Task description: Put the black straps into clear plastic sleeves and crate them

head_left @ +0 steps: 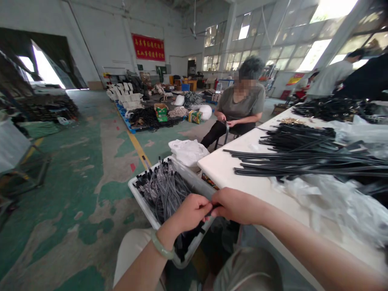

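Fingers pinching a small dark strip

My left hand and my right hand are close together. Both pinch a dark strip between thumb and fingers. My fingers hide most of it, so I can't tell its whole shape. It is up above the near part of a bin, beside the table edge. I think I should pinch with just my fingertips, keep both wrists still and look right at the spot where they meet.

Lots of gray straps fill the bin. The table corner and edge are near my right hand, so my arm could bump there. Black straps and crinkly plastic lie on the table. A white bag is by the bin. Past it, a seated person holds a strap too.
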`<act>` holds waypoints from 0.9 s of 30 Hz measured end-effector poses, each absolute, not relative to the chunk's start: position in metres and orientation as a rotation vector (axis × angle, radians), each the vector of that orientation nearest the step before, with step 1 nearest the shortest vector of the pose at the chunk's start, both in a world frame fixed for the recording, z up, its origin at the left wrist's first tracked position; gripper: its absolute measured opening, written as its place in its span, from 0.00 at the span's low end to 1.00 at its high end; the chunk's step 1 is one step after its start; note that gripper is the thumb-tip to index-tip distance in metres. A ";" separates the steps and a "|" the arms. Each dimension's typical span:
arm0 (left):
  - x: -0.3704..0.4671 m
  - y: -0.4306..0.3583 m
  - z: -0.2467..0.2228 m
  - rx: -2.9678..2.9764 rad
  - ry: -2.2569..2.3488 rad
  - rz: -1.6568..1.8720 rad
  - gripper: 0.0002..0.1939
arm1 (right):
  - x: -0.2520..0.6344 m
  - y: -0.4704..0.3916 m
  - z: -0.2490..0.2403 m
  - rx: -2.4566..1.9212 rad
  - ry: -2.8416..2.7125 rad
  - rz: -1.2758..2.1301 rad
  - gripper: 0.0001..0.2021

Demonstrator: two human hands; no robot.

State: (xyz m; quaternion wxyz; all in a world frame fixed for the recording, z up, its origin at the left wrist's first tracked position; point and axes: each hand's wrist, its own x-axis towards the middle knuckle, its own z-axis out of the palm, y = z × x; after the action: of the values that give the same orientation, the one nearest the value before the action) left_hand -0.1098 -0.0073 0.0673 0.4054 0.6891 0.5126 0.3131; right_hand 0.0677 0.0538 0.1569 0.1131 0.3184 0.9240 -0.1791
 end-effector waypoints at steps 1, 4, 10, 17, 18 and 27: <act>-0.111 -0.007 0.069 1.754 1.307 0.796 0.15 | 0.067 0.054 0.156 0.946 2.709 -0.560 0.05; -0.118 -0.007 0.071 1.817 1.365 0.809 0.15 | 0.073 0.061 0.154 0.919 2.798 -0.668 0.07; -0.139 0.009 0.087 2.094 1.453 0.770 0.16 | 0.043 0.059 0.143 1.005 2.841 -1.048 0.08; -0.199 0.042 0.171 2.514 1.620 0.633 0.13 | -0.035 0.064 0.117 1.368 3.232 -1.577 0.12; -0.202 0.044 0.182 2.599 1.645 0.585 0.13 | -0.042 0.065 0.114 1.412 3.255 -1.634 0.13; -0.184 0.055 0.146 2.647 1.631 0.113 0.07 | -0.065 0.050 0.030 1.754 3.041 -1.706 0.19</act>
State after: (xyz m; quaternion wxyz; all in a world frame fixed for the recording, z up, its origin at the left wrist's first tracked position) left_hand -0.1836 0.0552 0.1457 0.0150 0.8507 0.5243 0.0364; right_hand -0.0651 0.0495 0.0296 -0.3715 0.4173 0.7233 -0.4057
